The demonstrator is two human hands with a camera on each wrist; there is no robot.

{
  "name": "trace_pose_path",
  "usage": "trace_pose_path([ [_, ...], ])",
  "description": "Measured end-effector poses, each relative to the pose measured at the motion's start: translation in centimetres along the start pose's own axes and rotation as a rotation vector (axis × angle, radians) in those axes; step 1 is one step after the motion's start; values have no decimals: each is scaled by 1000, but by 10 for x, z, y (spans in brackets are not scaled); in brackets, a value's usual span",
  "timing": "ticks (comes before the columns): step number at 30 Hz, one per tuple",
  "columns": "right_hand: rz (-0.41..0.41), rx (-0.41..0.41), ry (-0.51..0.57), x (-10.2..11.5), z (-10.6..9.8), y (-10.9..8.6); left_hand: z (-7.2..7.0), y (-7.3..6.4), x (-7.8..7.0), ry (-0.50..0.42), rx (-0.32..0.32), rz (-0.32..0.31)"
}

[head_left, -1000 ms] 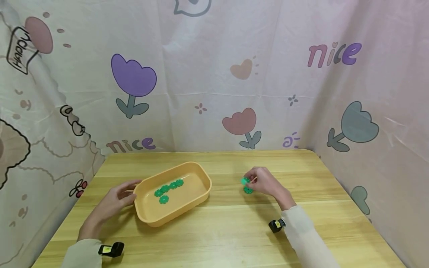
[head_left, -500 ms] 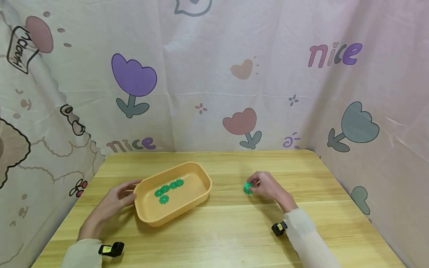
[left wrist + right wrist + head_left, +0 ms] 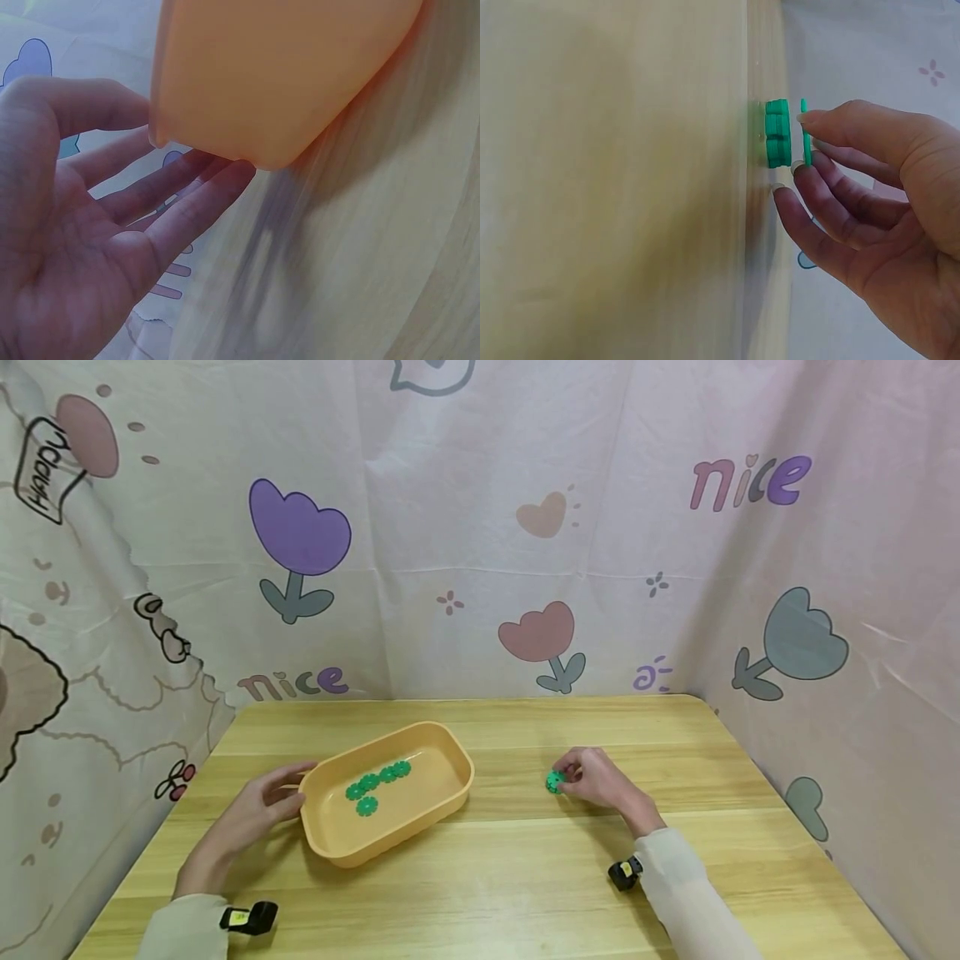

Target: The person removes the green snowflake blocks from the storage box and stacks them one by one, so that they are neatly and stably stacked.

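My right hand pinches a thin green flower-edged plastic disc between thumb and fingers. The right wrist view shows it just off a short stack of similar green discs on the table, with a narrow gap between. My left hand touches the left end of a yellow-orange plastic tray. Its thumb meets the tray's rim, while the other fingers stretch out along the end wall. Inside the tray lie several green discs, most of them in an overlapping row and one apart.
The light wooden table carries the tray at left of centre and the disc stack to its right. A printed cloth hangs behind the table and along both sides. A small black camera sits on the right wrist.
My right hand has come down and slightly nearer, bringing its disc from beyond the stack to over it. The left hand, the tray and the discs inside have stayed put.
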State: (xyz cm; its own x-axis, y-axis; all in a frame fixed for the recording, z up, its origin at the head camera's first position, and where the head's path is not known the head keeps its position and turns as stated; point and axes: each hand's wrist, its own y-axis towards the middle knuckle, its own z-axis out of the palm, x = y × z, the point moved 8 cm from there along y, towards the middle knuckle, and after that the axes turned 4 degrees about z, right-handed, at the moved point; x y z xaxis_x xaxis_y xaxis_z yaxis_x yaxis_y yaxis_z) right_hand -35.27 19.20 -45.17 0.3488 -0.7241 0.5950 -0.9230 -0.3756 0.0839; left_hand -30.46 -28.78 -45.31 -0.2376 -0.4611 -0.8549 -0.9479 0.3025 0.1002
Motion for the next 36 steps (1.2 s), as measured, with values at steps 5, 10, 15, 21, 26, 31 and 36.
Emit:
trace_pose_path([
  [5,-3,-1,-16,-1,1,0,0,0,-1,-11,0,4],
  [10,1,-2,-23,-1,1,0,0,1,0,-26,4,19],
  [15,12,-1,-17,-2,2,0,0,1,0,-34,5,20],
  [21,20,-3,-11,-1,3,0,0,1,0,-24,3,15],
  [26,16,0,-9,0,3,0,1,0,0,-20,0,10],
  [31,19,1,-4,-1,3,0,1,0,0,-24,-2,10],
  [36,22,-1,-3,-1,3,-1,1,0,0,-22,-1,6],
])
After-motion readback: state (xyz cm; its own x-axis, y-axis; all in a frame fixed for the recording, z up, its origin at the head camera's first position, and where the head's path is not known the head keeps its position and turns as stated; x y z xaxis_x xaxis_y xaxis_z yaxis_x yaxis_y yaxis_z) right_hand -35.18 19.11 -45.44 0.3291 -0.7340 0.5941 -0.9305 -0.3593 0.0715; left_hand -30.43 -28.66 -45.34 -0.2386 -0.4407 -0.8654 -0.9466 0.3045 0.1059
